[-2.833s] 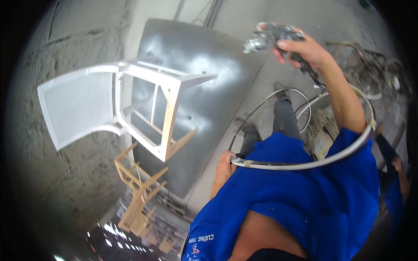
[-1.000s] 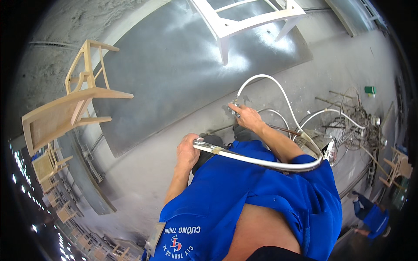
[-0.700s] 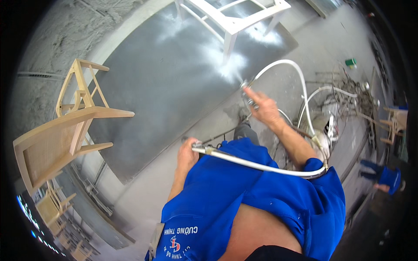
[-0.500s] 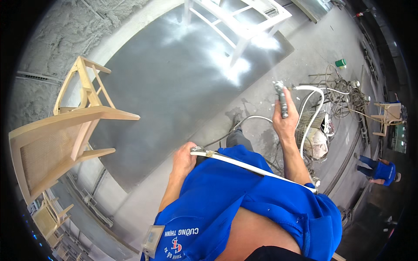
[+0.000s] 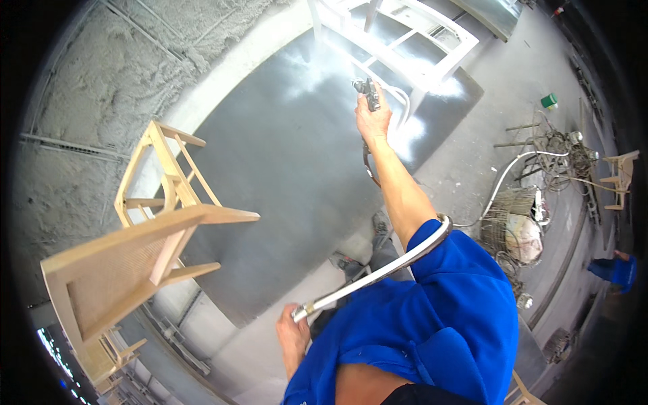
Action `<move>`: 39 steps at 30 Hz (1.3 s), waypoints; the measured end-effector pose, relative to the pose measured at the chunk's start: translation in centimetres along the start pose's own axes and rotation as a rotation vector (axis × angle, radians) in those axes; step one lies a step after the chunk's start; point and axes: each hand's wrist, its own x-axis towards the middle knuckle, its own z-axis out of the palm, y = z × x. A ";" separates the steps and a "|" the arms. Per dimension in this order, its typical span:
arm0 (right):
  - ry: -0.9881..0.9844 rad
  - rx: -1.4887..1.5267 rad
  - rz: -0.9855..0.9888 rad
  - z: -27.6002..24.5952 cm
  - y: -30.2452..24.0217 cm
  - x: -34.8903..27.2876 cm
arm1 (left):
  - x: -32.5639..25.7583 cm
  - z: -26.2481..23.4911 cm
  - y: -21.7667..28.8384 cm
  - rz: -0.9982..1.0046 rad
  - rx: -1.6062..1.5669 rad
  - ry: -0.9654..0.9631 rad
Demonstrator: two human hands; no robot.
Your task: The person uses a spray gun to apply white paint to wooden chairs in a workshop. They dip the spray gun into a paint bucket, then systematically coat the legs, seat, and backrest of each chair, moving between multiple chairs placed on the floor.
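My right hand (image 5: 373,127) is stretched far forward, its fingers wrapped round a spray gun (image 5: 368,93). Just beyond the gun stands a white-painted chair frame (image 5: 388,52) on a dark, flat board (image 5: 277,155) with white overspray. Low in front of my body, my left hand (image 5: 293,337) is closed on the end of a white hose (image 5: 364,280). From there the hose runs up across my right upper arm. A loop of white hose also shows beside the gun; how the two parts join is hidden behind my arm.
Bare wooden chairs, one with a woven panel (image 5: 111,283), stand on the left. To the right are tangled hoses (image 5: 563,158), a wire basket (image 5: 503,216) with a pale bundle, and a green can (image 5: 549,100). Farther right is another person (image 5: 615,270) in blue.
My right hand has carried the spray gun forward and left, up to the white chair frame. The hose now drapes over my right upper arm. My left hand keeps its hold, and the view has shifted.
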 end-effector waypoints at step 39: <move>-0.186 -0.319 -0.842 -2.3 -41.8 24.0 | 1.4 6.4 9.8 0.074 -0.222 0.015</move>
